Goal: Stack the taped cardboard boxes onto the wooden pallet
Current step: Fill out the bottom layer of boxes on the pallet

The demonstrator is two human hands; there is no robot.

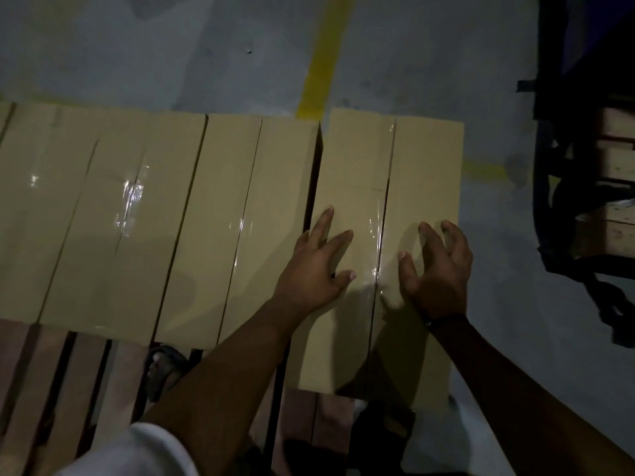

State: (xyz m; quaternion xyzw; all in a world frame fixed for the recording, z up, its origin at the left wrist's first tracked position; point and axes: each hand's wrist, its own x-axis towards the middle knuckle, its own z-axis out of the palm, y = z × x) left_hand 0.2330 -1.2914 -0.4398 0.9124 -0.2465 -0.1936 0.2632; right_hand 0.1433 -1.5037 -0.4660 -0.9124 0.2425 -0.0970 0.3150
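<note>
My left hand (314,266) lies flat and open on the rightmost box (381,235); my right hand (438,269) hovers, fingers spread, holding nothing; the box sits on the pallet (51,389), a gap from its neighbour (240,218); I'd push it sideways evenly, low and square, closing that gap.

Left hand (318,269) flat on rightmost taped box (422,166), right hand (438,266) hovering spread, wooden pallet (68,389) beneath
</note>
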